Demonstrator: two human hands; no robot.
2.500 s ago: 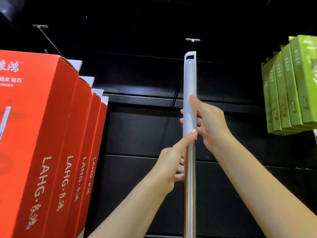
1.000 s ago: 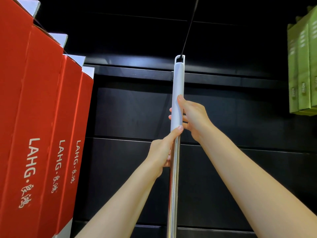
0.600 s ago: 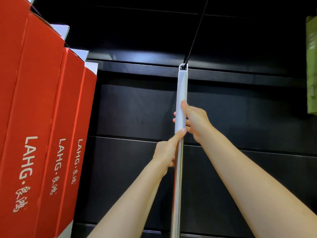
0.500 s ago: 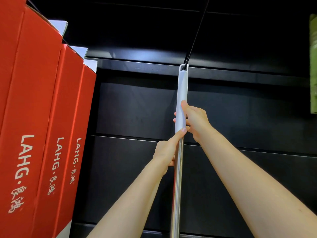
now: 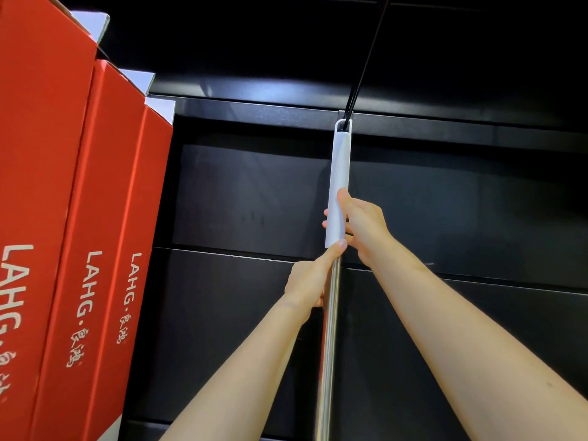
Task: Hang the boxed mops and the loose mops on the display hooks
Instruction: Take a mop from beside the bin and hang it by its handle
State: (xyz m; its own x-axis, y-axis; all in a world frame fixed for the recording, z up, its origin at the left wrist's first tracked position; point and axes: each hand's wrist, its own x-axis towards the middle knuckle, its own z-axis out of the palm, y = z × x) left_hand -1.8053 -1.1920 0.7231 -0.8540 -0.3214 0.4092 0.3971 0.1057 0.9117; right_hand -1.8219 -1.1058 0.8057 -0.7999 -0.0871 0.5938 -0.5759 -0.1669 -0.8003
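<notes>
Both hands are holding one loose mop by its pole, which is running almost straight up & down thru the middle of the view, tilting a bit right toward the top. Right hand is sitting higher, fingers wrapping the white grip from the right side w/ thumb lying up along it. Left hand is sitting lower, curling round the bare metal part just under the grip, thumb pointing up & touching the grip's bottom edge. So the end that matters is lying above both hands, right hand being the nearer one.

The loop at the very top of the grip is sitting on the black hook, which is slanting up & right out of frame. Looks like the hook is passing thru the loop, prob already hung, but black on black makes it hard to be sure how far on it is sitting. Next move, I'd guess, is easing the grip off & letting the pole hang.

Hook's outer tip is getting cut off at the top edge; mop head is out of view below. Red boxes are hanging in a row to the left, well apart from the pole
</notes>
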